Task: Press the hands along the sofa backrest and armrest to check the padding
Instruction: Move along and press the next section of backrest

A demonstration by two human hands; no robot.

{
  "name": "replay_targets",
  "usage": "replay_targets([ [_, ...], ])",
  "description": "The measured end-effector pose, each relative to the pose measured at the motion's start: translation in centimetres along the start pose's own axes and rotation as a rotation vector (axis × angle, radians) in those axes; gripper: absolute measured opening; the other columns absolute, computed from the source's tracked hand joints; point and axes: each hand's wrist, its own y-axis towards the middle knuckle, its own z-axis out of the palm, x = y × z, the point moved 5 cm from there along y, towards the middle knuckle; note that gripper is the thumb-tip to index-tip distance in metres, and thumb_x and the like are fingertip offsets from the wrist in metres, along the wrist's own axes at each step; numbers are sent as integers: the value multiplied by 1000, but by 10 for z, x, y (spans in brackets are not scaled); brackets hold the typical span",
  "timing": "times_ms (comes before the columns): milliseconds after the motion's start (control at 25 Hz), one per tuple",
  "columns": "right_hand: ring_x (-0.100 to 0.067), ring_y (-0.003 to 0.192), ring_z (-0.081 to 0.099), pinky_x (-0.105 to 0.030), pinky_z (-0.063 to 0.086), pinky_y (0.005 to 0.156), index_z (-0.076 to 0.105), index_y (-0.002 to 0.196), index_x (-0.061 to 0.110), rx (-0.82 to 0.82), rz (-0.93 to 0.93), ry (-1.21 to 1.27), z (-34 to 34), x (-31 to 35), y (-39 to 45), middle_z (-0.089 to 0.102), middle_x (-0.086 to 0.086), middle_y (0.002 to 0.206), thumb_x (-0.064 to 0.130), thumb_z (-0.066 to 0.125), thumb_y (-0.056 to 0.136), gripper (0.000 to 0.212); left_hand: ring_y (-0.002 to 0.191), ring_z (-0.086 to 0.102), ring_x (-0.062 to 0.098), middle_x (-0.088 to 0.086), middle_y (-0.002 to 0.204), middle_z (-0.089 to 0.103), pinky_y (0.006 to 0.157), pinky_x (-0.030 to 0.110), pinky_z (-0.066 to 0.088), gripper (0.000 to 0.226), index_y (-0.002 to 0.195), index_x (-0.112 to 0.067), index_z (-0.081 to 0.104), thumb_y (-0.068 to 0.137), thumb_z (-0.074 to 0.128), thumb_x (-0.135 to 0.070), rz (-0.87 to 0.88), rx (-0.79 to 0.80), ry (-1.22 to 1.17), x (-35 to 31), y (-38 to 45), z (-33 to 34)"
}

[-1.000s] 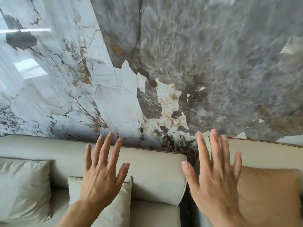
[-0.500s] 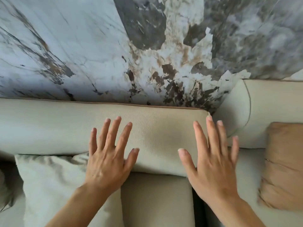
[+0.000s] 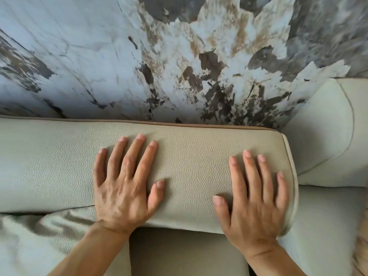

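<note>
The sofa backrest (image 3: 195, 162) is a pale grey-green grained leather cushion with brown piping along its top edge, running across the middle of the view. My left hand (image 3: 123, 186) lies flat on it with fingers spread, palm down. My right hand (image 3: 253, 202) lies flat near the backrest's right end, fingers apart, its little finger close to the piped seam. Neither hand holds anything. No armrest is clearly in view.
A marble-patterned wall (image 3: 179, 56) rises right behind the backrest. A second backrest section (image 3: 328, 132) adjoins at the right. A pale throw pillow (image 3: 39, 240) lies at lower left, the seat cushion (image 3: 185, 253) below, and a tan pillow edge (image 3: 360, 255) at far right.
Both hands have moved forward from hovering in the air to lying flat on the backrest. The view has tilted down and come closer to the sofa.
</note>
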Motion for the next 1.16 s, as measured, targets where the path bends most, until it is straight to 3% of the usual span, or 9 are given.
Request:
replay_targets([
  [480,-31,141,36,-54,24,112,35,149,17,-44,-31,-4,26,-4,8,40,-11,152,54,17,95,69,133,46,36,12,146,51,106,61,34,66,144,-15,46,92,28,-52,-7,-14,-9,-3,4,25],
  [1160,-31,140,34,-56,27,110,37,146,15,-75,-67,11,66,-12,88,41,-11,151,53,16,96,66,134,45,37,12,145,52,110,59,30,65,145,-16,45,94,27,-53,-103,-46,4,4,69,62],
])
